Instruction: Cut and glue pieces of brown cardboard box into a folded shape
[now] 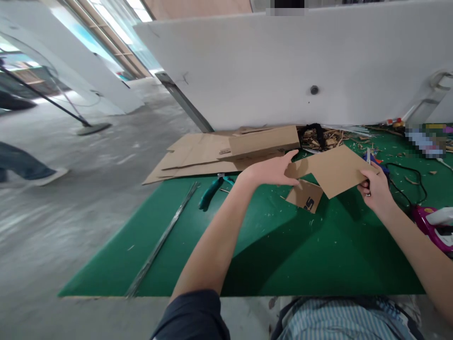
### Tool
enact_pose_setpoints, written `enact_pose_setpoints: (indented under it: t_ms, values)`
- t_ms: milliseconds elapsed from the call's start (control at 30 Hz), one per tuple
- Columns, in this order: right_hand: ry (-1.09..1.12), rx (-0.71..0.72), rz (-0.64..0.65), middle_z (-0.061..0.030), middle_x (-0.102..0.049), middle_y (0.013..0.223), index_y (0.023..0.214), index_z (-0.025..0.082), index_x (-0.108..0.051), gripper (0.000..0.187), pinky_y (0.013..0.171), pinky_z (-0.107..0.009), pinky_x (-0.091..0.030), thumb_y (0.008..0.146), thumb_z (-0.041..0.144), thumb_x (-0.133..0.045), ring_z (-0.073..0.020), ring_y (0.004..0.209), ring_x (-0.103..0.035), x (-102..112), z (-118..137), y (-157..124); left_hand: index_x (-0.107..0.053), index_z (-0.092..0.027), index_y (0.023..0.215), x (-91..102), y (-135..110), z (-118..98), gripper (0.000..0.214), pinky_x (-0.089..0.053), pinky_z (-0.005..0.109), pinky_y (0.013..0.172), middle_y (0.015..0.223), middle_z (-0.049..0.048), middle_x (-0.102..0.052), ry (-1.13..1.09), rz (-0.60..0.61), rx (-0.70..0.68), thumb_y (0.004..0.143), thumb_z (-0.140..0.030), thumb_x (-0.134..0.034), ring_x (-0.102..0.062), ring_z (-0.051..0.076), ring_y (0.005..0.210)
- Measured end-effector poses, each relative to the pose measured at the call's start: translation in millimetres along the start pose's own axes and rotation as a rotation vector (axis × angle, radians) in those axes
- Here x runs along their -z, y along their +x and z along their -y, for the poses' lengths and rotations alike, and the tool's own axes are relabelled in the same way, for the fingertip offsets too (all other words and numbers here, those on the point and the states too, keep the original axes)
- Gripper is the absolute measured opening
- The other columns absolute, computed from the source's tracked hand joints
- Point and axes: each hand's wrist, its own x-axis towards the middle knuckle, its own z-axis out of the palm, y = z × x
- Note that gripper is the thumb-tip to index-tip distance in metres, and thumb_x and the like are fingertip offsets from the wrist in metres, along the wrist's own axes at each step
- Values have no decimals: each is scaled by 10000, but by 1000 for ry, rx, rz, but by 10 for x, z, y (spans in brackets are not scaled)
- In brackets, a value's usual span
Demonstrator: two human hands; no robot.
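Both my hands hold a flat cut piece of brown cardboard (334, 169) above the green mat (269, 245). My left hand (271, 171) pinches its left edge with thumb and fingers. My right hand (375, 190) grips its right corner, and a thin blade-like tool (368, 156) sticks up from that hand. A smaller cardboard scrap with printed letters (305, 195) lies on the mat just under the held piece.
Flattened cardboard sheets (212, 153) lie at the mat's far edge below a white board (283, 66). Teal pliers (212, 189), a long metal strip (163, 238), cardboard scraps (329, 137), a black cable (406, 182) and a magenta tool (433, 226) lie around. Someone's leg and shoe (24, 167) show far left.
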Motion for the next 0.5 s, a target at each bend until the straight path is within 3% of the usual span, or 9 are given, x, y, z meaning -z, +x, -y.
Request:
enact_pose_setpoints:
  t_ms: [133, 200, 267, 333, 500]
  values:
    - [62, 51, -25, 74, -507, 689, 857, 234, -500, 363, 308, -130, -221, 564, 175, -707, -27, 456, -361, 55, 91, 55, -148, -176, 1521, 139, -157, -67, 1046, -421, 488, 956, 1527, 203, -303, 151, -143, 137, 710, -711, -536, -397, 418, 1326]
    - [113, 91, -94, 80, -490, 671, 831, 236, -482, 349, 315, -133, -242, 567, 156, -697, -30, 461, -369, 108, 152, 106, -249, -181, 1480, 214, -279, -174, 913, -462, 470, 885, 1456, 200, -414, 168, -191, 204, 763, -695, -485, -489, 402, 1244]
    - [160, 114, -152, 84, -492, 677, 851, 247, -477, 361, 322, -132, -256, 572, 145, -683, -32, 469, -389, 166, 193, 161, -347, -231, 1410, 202, -364, -331, 777, -499, 402, 789, 1279, 142, -592, 103, -156, 176, 795, -696, -443, -613, 331, 1072]
    - [182, 124, -181, 85, -508, 701, 875, 257, -475, 375, 325, -130, -258, 577, 143, -671, -33, 479, -408, 207, 198, 199, -406, -248, 1356, 54, -377, -498, 744, -507, 379, 752, 1157, 114, -660, 75, -70, 131, 789, -729, -421, -649, 303, 978]
    - [117, 156, -185, 78, -533, 773, 918, 268, -482, 411, 318, -137, -262, 578, 187, -699, -39, 506, -438, 174, 121, 165, -445, -124, 1322, -624, -208, -692, 859, -500, 493, 740, 1094, 223, -640, 226, -25, 223, 729, -744, -485, -611, 418, 990]
